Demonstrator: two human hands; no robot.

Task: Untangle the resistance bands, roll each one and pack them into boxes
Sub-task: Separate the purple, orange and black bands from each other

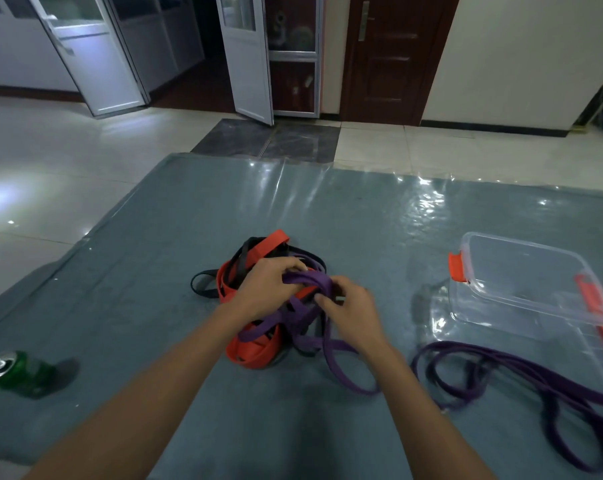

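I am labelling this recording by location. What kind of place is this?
Probably an indoor hall of a home or office: a glossy tiled floor, a dark wooden door and white glazed doors at the far wall. The person works on a grey mat spread on that floor.

Green can [19, 374] (silver top) — on grey mat [189, 220], left.

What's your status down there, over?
Left hand and right hand gripping purple band in tangle. Knotted in: orange band, black band. Clear box open, right side. Nothing blocking.
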